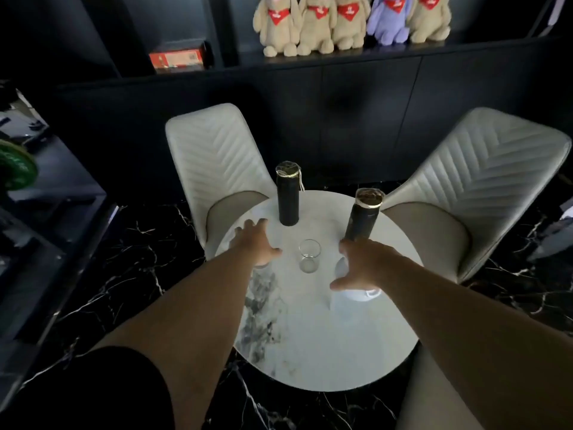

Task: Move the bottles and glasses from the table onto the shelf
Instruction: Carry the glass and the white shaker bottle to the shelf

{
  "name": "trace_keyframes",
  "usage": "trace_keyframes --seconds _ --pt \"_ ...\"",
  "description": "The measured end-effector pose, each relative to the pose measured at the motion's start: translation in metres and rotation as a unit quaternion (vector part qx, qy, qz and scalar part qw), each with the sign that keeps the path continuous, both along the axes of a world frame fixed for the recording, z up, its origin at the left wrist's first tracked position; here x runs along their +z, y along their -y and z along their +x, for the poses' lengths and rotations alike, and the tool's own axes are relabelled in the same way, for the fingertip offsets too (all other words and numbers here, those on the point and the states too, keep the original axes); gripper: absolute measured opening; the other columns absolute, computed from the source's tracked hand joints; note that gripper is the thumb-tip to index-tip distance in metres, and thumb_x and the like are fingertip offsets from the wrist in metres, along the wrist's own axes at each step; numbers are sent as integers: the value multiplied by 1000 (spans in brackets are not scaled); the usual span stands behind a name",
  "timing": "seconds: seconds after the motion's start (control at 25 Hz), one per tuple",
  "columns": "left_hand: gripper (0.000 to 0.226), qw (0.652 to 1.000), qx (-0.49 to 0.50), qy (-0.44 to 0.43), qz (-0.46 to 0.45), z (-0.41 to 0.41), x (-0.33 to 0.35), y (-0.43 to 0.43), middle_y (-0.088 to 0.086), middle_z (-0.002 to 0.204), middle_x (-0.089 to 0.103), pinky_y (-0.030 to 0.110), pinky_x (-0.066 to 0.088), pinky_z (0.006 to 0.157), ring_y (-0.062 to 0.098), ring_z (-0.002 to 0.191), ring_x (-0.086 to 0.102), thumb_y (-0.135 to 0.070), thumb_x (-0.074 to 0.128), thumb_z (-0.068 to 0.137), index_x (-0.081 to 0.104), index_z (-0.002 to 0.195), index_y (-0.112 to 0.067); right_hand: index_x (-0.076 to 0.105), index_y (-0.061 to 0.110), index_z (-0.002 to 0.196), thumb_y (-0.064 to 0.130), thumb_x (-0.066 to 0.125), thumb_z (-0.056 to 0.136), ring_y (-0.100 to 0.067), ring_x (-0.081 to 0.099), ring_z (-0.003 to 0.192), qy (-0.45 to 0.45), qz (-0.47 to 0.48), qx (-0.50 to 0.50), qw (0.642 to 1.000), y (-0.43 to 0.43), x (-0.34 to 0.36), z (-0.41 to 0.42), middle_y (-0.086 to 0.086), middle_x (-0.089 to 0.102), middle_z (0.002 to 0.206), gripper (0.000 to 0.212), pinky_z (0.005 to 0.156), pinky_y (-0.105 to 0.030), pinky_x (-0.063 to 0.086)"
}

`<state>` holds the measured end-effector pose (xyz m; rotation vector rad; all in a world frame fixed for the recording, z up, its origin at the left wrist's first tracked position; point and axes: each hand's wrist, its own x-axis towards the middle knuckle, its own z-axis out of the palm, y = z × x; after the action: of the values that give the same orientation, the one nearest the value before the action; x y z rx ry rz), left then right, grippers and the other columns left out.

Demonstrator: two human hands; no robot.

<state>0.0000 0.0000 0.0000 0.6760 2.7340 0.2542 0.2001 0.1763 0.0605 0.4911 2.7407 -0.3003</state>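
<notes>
Head view: clear glass (309, 255) empty between open hands (256, 242).

Two dark bottles (288, 193) (363, 214), one clear glass (309, 255), two pale chairs (217, 169) (483, 181), five plush rabbits (353, 21) at twelve o'clock.

A round marble table (310, 346) fills the lower centre of the frame, with two dark bottles upright at its far side: the left bottle (287, 193) and the right bottle (362, 216) (both with gold-wrapped tops). Between them, nearer the camera, stands a clear glass (309, 255). The left hand (257, 242) and right hand (361, 264) hover spread-fingered either side of it, holding nothing, below a dark shelf (341, 57) at the top
</notes>
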Motion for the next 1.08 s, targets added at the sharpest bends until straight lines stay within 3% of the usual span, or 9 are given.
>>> trace_keyframes --seconds 0.2,0.28,0.4,0.56,0.72,0.88,1.08 --pt "71 998 -2 18 -53 -2 -20 -3 16 146 42 51 45 106 41 132 46 -44 71 88 41 147 -17 42 25 126 68 83 61 -23 57 88 -4 7 9 1000 4 -13 -3 -1 50 104 88 72 -33 51" --pt "58 998 -4 -3 -61 -1 -28 -4 14 142 43 51 49 101 39 128 45 -40 70 89 47 137 -16 40 25 127 67 86 58 -25 58 91 -4 7 6 1000 3 -15 -3 -2 50 106 93 73 -33 52" --pt "57 996 15 -44 -71 -7 -39 -1 11 140 40 46 47 93 35 125 43 -36 71 86 46 135 -20 37 24 126 62 88 56 -28 58 98 -1 13 2 1000 5 -19 -3 -5 51 113 95 74 -35 53" --pt "58 999 33 -16 -29 -15 -60 4 13 141 42 46 47 95 37 125 50 -32 67 93 40 143 -20 36 22 121 51 87 56 -27 53 96 3 13 -23 1000 8 -21 -5 -5 47 112 87 79 -40 58" --pt "44 999 26 -34 21 -14 -62 13 15 132 46 48 49 91 39 116 57 -28 62 96 44 134 -17 34 23 122 47 86 58 -27 54 97 5 15 -40 999 19 -19 -6 -4 44 111 86 73 -36 55" --pt "44 999 4 -45 15 -8 -33 39 14 130 47 47 51 90 38 116 58 -30 63 94 45 132 -16 30 25 140 49 90 59 -31 58 113 18 49 25 998 45 0 -17 -3 48 127 104 82 -41 59" --pt "52 998 27 -55 28 -25 70 110 12 131 49 44 53 91 38 113 61 -37 67 86 49 132 -20 32 25 134 52 87 60 -24 58 100 -10 -28 100 995 98 70 -57 -1 50 117 96 71 -32 51"
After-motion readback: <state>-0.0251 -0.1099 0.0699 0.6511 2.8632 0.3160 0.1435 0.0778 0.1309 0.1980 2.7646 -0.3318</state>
